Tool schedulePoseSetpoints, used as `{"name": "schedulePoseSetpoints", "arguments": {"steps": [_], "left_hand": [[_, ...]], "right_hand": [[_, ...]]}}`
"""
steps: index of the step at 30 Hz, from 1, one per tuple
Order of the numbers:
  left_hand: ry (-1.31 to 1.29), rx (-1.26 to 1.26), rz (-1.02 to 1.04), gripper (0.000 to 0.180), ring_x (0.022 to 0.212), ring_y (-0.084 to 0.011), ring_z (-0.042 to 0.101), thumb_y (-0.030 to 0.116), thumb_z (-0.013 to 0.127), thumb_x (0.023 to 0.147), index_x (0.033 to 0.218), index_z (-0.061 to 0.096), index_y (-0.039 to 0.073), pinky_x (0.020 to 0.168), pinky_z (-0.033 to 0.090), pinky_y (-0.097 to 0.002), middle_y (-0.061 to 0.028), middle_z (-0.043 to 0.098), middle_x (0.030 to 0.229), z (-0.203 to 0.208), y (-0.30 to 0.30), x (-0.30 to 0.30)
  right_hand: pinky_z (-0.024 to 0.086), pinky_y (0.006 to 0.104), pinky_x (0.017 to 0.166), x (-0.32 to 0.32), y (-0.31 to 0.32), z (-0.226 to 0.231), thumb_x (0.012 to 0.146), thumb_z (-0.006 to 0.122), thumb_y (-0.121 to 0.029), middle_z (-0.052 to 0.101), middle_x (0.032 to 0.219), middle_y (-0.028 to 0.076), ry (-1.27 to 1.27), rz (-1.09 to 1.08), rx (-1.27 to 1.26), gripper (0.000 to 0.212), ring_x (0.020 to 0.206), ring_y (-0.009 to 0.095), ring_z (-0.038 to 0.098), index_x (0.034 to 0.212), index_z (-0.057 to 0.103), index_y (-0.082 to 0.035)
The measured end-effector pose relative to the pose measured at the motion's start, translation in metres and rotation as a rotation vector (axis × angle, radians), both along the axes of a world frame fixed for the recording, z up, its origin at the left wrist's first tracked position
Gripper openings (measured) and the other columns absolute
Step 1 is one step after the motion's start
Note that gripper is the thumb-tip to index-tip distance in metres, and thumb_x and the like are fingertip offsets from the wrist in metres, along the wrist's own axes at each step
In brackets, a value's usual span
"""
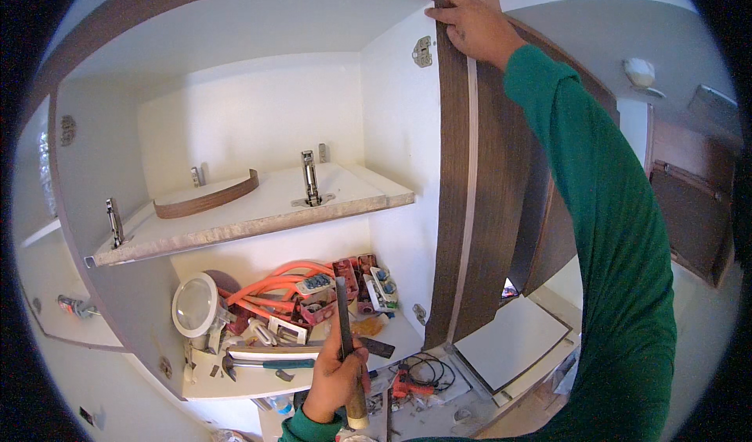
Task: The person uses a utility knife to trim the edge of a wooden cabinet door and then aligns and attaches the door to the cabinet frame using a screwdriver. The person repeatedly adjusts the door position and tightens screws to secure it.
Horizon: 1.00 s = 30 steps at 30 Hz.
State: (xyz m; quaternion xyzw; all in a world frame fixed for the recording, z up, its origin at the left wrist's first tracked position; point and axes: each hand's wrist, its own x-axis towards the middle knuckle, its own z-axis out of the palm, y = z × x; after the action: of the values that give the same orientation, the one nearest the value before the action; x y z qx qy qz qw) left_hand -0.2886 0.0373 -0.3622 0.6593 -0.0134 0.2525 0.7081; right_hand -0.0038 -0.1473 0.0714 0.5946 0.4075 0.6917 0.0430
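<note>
Two hands at work at an open cabinet, seen from above. At left, a tilted white shelf (274,209) spans the cabinet, bearing upright metal hinges (311,180) and a curved wood-grain strip (210,201). Below it, a round white lamp (194,305) leans beside orange hoses (258,295); in front lies a hammer (291,364) with a teal handle. At lower centre, the left hand (337,375) has its grip closed around a flat metal tool (343,317), held blade upward before the lower compartment. Red boxes (346,274) lie beyond the blade; lower right of the hand is a red power tool (411,383). At upper right, the right hand (479,31), fingers extended leftward, touches the top of a dark wood-grain panel (454,176); whether its grip pinches anything cannot be told.
</note>
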Motion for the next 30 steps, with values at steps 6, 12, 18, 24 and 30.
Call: {"name": "schedulePoseSetpoints", "arguments": {"steps": [6,12,18,24,30], "left_hand": [[0.027,-0.03,-0.034,0.082,0.055,-0.0139,0.057,-0.009,0.049,0.091,0.162,0.017,0.018,0.045,0.053,-0.0293,-0.0036,0.051,0.087,-0.018,0.008,-0.011],[0.1,-0.022,-0.004,0.083,0.054,-0.0145,0.057,-0.009,0.049,0.091,0.162,0.015,0.016,0.045,0.053,-0.0296,-0.0046,0.052,0.086,-0.019,0.011,-0.03],[0.034,-0.077,0.108,0.077,0.048,-0.0189,0.057,-0.009,0.049,0.087,0.157,0.025,0.014,0.04,0.052,-0.0322,-0.0065,0.054,0.081,-0.04,0.013,-0.05],[0.077,-0.106,0.145,0.085,0.051,-0.0172,0.057,-0.009,0.048,0.09,0.162,0.011,0.016,0.043,0.054,-0.0319,-0.0072,0.052,0.09,-0.046,0.004,-0.064],[0.045,-0.102,0.185,0.084,0.051,-0.0156,0.057,-0.008,0.049,0.091,0.162,0.011,0.016,0.045,0.056,-0.031,-0.006,0.052,0.088,-0.043,-0.025,-0.055]], "right_hand": [[0.054,0.0421,0.08,0.008,0.009,0.014,0.085,0.066,-0.016,0.064,0.091,0.013,0.202,0.361,0.27,0.019,0.084,0.03,0.066,0.101,0.069,-0.006],[0.052,0.0463,0.08,0.013,0.042,0.018,0.083,0.069,-0.027,0.067,0.094,0.014,0.255,0.294,0.537,0.022,0.086,0.034,0.065,0.094,0.066,-0.008],[0.047,0.057,0.092,0.021,0.064,0.011,0.086,0.064,-0.031,0.068,0.106,0.01,0.278,0.412,0.749,0.016,0.103,0.043,0.058,0.096,0.066,-0.019],[0.049,0.0538,0.093,0.01,0.06,0.0,0.088,0.063,-0.027,0.066,0.11,0.009,0.27,0.405,0.707,0.013,0.103,0.041,0.058,0.097,0.066,-0.018],[0.05,0.0489,0.068,0.022,0.035,0.01,0.095,0.058,-0.018,0.062,0.068,0.023,0.279,1.084,0.639,0.024,0.07,0.043,0.064,0.092,0.067,0.004]]}}
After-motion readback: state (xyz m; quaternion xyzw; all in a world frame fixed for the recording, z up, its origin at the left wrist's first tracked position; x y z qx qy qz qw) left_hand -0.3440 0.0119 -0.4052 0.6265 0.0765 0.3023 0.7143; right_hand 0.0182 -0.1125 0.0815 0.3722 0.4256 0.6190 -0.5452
